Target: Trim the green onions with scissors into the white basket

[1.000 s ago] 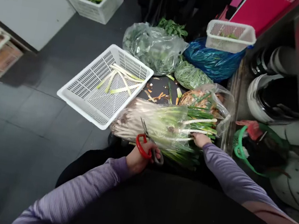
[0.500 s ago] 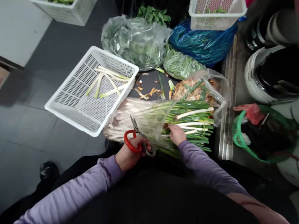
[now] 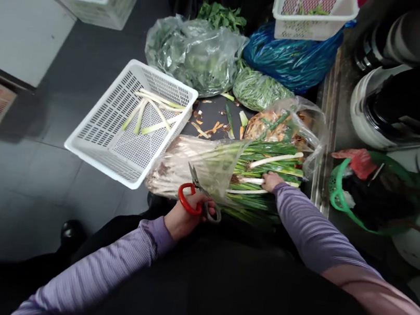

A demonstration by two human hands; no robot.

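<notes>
My left hand [image 3: 185, 216] is closed around a pair of scissors [image 3: 190, 200] with red handles, its blades pointing up and slightly apart. The scissors hang over a clear plastic bag [image 3: 201, 164] that wraps the root ends of a big bundle of scallions [image 3: 270, 150]. To the right, my right hand [image 3: 272, 181] has its fingers closed round the white stalk of one scallion [image 3: 249, 181] lying on top of the bundle. Several cut white scallion pieces [image 3: 159, 100] lie in the white plastic basket [image 3: 88, 152] at the left.
Trimmings [image 3: 214, 127] litter the floor beyond the bundle, beside an open bag of peelings [image 3: 265, 126]. Behind are a bag of leafy greens [image 3: 193, 55], a bag of green beans [image 3: 262, 89] and a blue bag [image 3: 291, 59]. A green basket [image 3: 334, 184] stands at right.
My right hand has moved right along the bundle, from near the bag's edge to the stalk it now grips. My left hand still holds the scissors, barely shifted.
</notes>
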